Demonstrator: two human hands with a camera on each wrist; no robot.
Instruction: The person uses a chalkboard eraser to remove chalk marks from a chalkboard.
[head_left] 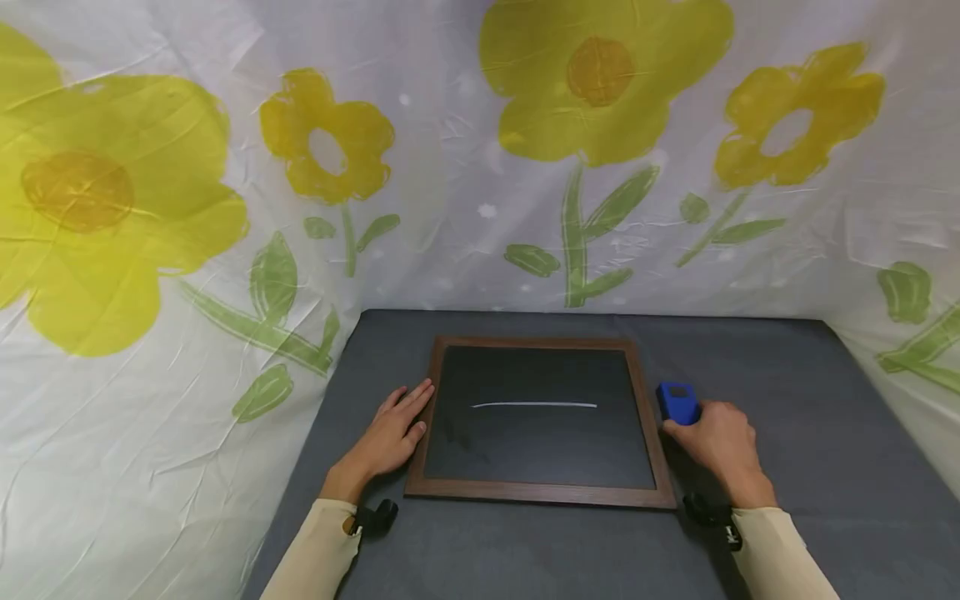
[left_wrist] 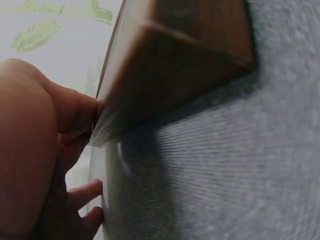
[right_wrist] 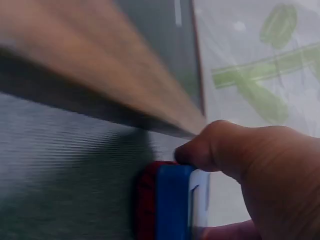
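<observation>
A small chalkboard (head_left: 536, 454) in a brown wooden frame lies flat on the grey cloth, with one white line (head_left: 534, 404) drawn across it. My left hand (head_left: 390, 435) touches the frame's left side with its fingers extended; in the left wrist view the thumb meets the frame's edge (left_wrist: 165, 65). To the right of the board, my right hand (head_left: 722, 442) grips a blue board eraser (head_left: 678, 402) between thumb and fingers. From the right wrist, the eraser (right_wrist: 172, 200) shows a red layer on its underside, close to the cloth. Some right fingers are hidden behind it.
Grey cloth (head_left: 525, 550) covers the table around the board. White curtains (head_left: 435, 208) printed with yellow flowers stand at the back and both sides. A black wrist camera (head_left: 378, 518) sits on the left wrist, and another (head_left: 705, 508) on the right.
</observation>
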